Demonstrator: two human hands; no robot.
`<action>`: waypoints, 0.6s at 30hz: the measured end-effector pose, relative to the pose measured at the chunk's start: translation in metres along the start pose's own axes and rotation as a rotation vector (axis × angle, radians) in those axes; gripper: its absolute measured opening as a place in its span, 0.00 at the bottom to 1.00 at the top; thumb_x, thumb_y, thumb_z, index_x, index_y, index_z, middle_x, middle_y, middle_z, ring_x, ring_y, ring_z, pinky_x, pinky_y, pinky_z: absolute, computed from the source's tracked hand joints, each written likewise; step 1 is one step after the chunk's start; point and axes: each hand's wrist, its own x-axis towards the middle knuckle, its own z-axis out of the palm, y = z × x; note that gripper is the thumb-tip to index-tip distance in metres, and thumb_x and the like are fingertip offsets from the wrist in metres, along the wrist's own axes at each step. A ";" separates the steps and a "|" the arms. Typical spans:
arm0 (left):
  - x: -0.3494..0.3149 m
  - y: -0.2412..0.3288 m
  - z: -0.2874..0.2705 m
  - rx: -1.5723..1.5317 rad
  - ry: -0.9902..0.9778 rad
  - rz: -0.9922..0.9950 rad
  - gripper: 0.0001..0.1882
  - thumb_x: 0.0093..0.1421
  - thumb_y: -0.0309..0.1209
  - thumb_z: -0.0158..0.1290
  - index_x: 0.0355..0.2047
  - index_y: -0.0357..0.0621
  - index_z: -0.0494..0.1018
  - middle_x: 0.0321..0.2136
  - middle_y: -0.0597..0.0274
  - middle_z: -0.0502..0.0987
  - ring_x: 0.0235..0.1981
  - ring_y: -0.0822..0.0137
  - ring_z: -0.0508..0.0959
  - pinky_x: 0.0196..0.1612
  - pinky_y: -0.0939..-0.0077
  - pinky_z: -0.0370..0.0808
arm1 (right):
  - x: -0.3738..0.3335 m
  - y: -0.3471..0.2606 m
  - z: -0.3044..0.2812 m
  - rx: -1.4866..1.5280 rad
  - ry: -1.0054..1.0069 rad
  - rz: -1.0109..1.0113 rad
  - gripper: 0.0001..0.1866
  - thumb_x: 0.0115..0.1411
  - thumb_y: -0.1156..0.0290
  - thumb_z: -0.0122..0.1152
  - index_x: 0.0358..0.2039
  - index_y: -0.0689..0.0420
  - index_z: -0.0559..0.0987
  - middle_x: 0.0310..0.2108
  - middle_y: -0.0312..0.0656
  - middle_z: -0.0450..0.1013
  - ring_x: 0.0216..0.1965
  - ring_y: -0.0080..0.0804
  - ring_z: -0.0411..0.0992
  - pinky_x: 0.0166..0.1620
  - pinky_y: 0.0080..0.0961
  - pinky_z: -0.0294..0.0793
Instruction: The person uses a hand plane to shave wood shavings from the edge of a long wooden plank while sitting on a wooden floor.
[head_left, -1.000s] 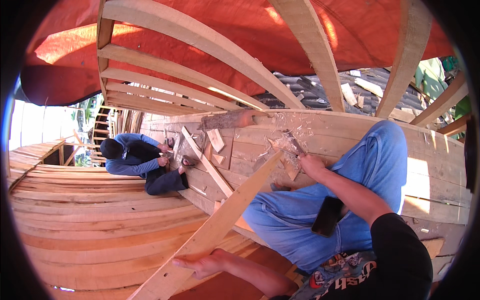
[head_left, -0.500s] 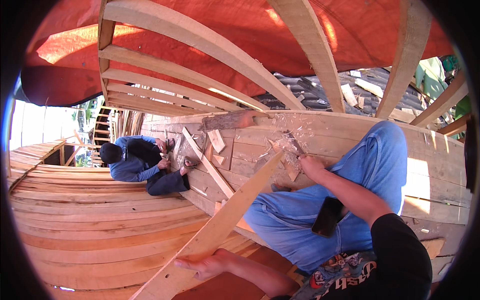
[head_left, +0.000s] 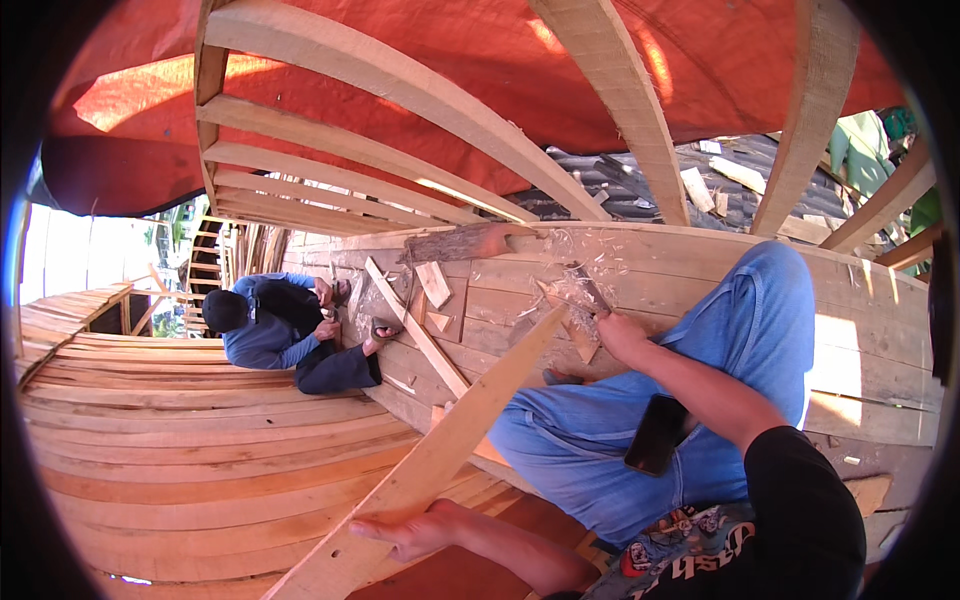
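A long, pale wooden plank [head_left: 462, 418] slants from the lower left up to a narrow tip in front of me. My left hand [head_left: 415, 530] is closed around its edge near the lower end, thumb on the upper face. Beside the plank's tip, my right hand [head_left: 622, 336] is closed on a dark blade-like tool [head_left: 588, 288]; its exact kind is hard to make out. Thin shavings [head_left: 590, 245] and an offcut [head_left: 583, 340] lie around the tool. My legs in blue jeans are bent below my right arm, and a black phone [head_left: 655, 435] rests on them.
Curved wooden ribs [head_left: 400, 75] rise along the far side before a red tarp [head_left: 480, 130]. At the left, another person [head_left: 275, 325] sits on the planking, hands at their feet. A narrow board [head_left: 415, 328] and wood scraps [head_left: 433, 284] lie between us. Slatted planks [head_left: 200, 440] cover the lower left.
Almost nothing differs. The other person has shifted very slightly, and my right hand with the tool has barely moved.
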 end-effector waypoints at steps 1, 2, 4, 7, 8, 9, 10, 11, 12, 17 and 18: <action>0.000 0.000 0.001 -0.002 -0.002 -0.001 0.23 0.62 0.36 0.51 0.49 0.28 0.64 0.43 0.50 0.72 0.43 0.60 0.75 0.48 0.65 0.74 | -0.001 0.001 0.002 0.007 -0.007 -0.001 0.10 0.54 0.78 0.49 0.35 0.68 0.74 0.31 0.56 0.76 0.35 0.47 0.78 0.35 0.39 0.78; 0.000 0.000 0.002 -0.004 -0.004 -0.001 0.23 0.62 0.36 0.51 0.49 0.28 0.64 0.43 0.50 0.72 0.43 0.60 0.75 0.48 0.65 0.74 | -0.003 0.001 0.004 0.014 -0.015 -0.002 0.10 0.54 0.78 0.49 0.35 0.68 0.74 0.31 0.56 0.76 0.34 0.47 0.78 0.35 0.39 0.78; 0.006 -0.003 -0.005 0.000 0.000 0.012 0.23 0.62 0.36 0.51 0.49 0.28 0.64 0.43 0.50 0.72 0.43 0.60 0.75 0.47 0.65 0.74 | -0.005 -0.011 -0.003 0.032 -0.023 -0.045 0.10 0.54 0.78 0.49 0.35 0.68 0.74 0.31 0.56 0.76 0.34 0.47 0.78 0.35 0.39 0.78; 0.005 -0.004 -0.007 0.004 0.001 0.006 0.23 0.62 0.36 0.51 0.49 0.28 0.64 0.43 0.50 0.72 0.43 0.60 0.75 0.47 0.66 0.74 | -0.005 -0.010 -0.006 0.053 -0.008 -0.028 0.10 0.54 0.78 0.48 0.35 0.68 0.74 0.32 0.56 0.76 0.35 0.47 0.78 0.36 0.39 0.78; 0.004 -0.004 -0.006 0.005 0.001 0.000 0.22 0.62 0.36 0.51 0.49 0.28 0.64 0.43 0.50 0.72 0.43 0.60 0.75 0.47 0.66 0.74 | -0.004 0.001 0.000 0.061 -0.001 0.044 0.10 0.54 0.78 0.48 0.36 0.69 0.74 0.32 0.56 0.76 0.35 0.47 0.78 0.36 0.39 0.78; 0.005 -0.004 -0.005 0.003 0.000 0.004 0.22 0.62 0.36 0.51 0.49 0.28 0.64 0.43 0.50 0.72 0.43 0.60 0.75 0.47 0.66 0.75 | -0.003 0.000 -0.003 0.076 0.007 0.108 0.10 0.54 0.78 0.48 0.36 0.69 0.74 0.32 0.56 0.76 0.35 0.47 0.78 0.36 0.39 0.78; 0.006 -0.004 -0.005 0.002 0.000 0.007 0.22 0.62 0.35 0.51 0.49 0.28 0.64 0.43 0.50 0.72 0.43 0.60 0.75 0.47 0.66 0.75 | -0.003 -0.005 -0.004 0.050 -0.005 0.068 0.11 0.54 0.78 0.48 0.36 0.69 0.74 0.32 0.55 0.76 0.35 0.47 0.78 0.35 0.39 0.78; 0.007 -0.004 -0.004 0.000 -0.001 0.011 0.22 0.62 0.35 0.51 0.49 0.28 0.64 0.43 0.50 0.72 0.42 0.60 0.75 0.47 0.66 0.75 | -0.005 -0.012 -0.004 0.023 -0.018 0.029 0.11 0.54 0.78 0.48 0.36 0.69 0.74 0.32 0.55 0.76 0.34 0.47 0.78 0.35 0.39 0.78; 0.008 -0.005 -0.006 0.003 0.000 0.011 0.22 0.62 0.35 0.51 0.49 0.28 0.64 0.43 0.50 0.72 0.42 0.60 0.75 0.47 0.66 0.75 | -0.008 -0.017 -0.006 -0.006 -0.034 -0.009 0.11 0.54 0.78 0.48 0.37 0.69 0.74 0.32 0.55 0.76 0.34 0.47 0.78 0.35 0.39 0.79; -0.003 0.006 0.006 -0.002 0.002 -0.004 0.22 0.62 0.35 0.51 0.48 0.28 0.64 0.42 0.50 0.72 0.42 0.60 0.75 0.47 0.66 0.75 | -0.004 0.005 0.003 -0.004 0.021 -0.034 0.11 0.56 0.76 0.46 0.37 0.69 0.73 0.31 0.56 0.76 0.33 0.49 0.77 0.34 0.40 0.78; -0.001 0.005 0.005 0.002 -0.002 -0.006 0.22 0.62 0.35 0.51 0.48 0.28 0.64 0.42 0.50 0.72 0.42 0.60 0.75 0.47 0.66 0.75 | -0.006 0.007 -0.001 -0.006 0.013 -0.028 0.12 0.57 0.75 0.45 0.37 0.69 0.72 0.30 0.56 0.76 0.33 0.50 0.77 0.34 0.41 0.78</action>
